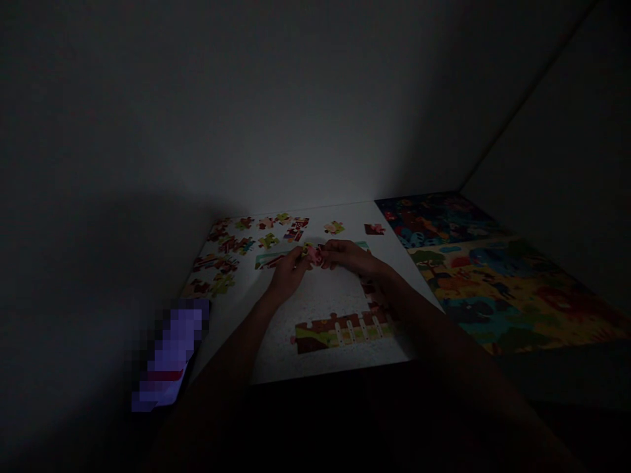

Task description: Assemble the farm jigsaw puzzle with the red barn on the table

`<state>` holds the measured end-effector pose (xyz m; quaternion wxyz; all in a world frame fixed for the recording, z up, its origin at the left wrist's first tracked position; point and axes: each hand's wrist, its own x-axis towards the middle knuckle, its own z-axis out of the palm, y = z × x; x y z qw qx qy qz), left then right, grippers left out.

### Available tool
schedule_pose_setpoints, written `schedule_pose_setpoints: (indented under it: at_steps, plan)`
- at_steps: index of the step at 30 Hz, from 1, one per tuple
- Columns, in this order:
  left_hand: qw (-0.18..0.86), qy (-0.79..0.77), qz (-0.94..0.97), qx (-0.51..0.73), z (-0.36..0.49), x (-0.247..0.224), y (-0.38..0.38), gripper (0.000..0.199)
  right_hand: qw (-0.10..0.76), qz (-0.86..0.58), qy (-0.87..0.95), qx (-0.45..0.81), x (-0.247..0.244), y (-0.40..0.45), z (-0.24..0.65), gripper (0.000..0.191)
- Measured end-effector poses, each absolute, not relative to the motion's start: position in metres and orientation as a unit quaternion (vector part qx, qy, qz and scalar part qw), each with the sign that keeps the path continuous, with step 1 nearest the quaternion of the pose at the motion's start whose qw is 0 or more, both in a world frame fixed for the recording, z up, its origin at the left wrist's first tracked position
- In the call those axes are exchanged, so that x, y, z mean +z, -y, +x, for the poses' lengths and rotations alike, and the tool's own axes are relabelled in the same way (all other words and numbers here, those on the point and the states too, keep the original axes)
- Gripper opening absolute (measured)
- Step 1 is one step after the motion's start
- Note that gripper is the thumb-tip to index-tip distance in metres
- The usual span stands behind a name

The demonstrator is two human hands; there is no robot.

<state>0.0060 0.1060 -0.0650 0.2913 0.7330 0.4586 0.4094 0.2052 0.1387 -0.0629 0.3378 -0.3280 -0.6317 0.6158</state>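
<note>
My left hand (290,273) and my right hand (349,255) meet above a white tabletop (320,302). Between their fingertips is a small pinkish-red jigsaw piece (314,255), which both hands seem to pinch. Under the hands lies a joined strip of pieces (271,259) in green and red. Nearer me, a joined section showing a white picket fence (342,332) rests below my right wrist. Several loose jigsaw pieces (229,253) are scattered to the far left. The dim light hides fine detail on the pieces.
A large, colourful illustrated puzzle picture (497,289) lies to the right of the white surface. Two loose pieces (334,227) sit at the far edge. A bright, pixelated rectangular object (170,355) lies at the near left corner. Walls rise behind and to the right.
</note>
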Motion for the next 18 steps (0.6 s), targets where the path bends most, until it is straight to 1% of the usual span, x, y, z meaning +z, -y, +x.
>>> schedule_pose_setpoints:
  at_steps: [4, 7, 8, 9, 12, 14, 16, 18]
  plan:
    - [0.277, -0.471, 0.738, 0.395, 0.0031, -0.0682, -0.1064, 0.018, 0.363, -0.328, 0.628, 0.606, -0.0619, -0.1404, 0.2056, 0.026]
    - [0.256, -0.479, 0.739, 0.398, 0.0030, -0.0690, -0.1056, 0.016, 0.366, -0.326, 0.623, 0.610, -0.0626, -0.1410, 0.2052, 0.024]
    - [0.246, -0.483, 0.736, 0.406, 0.0030, -0.0690, -0.1053, 0.019, 0.365, -0.332, 0.619, 0.610, -0.0626, -0.1410, 0.2049, 0.023]
    - [0.231, -0.486, 0.733, 0.415, 0.0030, -0.0691, -0.1051, 0.027, 0.366, -0.341, 0.614, 0.611, -0.0625, -0.1411, 0.2047, 0.022]
    - [0.159, -0.485, 0.746, 0.428, 0.0026, -0.0696, -0.1046, 0.057, 0.371, -0.372, 0.596, 0.607, -0.0610, -0.1411, 0.2039, 0.020]
    - [0.101, -0.477, 0.769, 0.414, 0.0024, -0.0701, -0.1042, 0.071, 0.375, -0.386, 0.589, 0.602, -0.0602, -0.1411, 0.2032, 0.018]
    - [0.051, -0.474, 0.787, 0.392, 0.0023, -0.0701, -0.1040, 0.071, 0.371, -0.389, 0.590, 0.603, -0.0608, -0.1410, 0.2025, 0.017]
    - [0.010, -0.478, 0.800, 0.363, 0.0024, -0.0695, -0.1036, 0.062, 0.361, -0.383, 0.591, 0.611, -0.0628, -0.1407, 0.2016, 0.017]
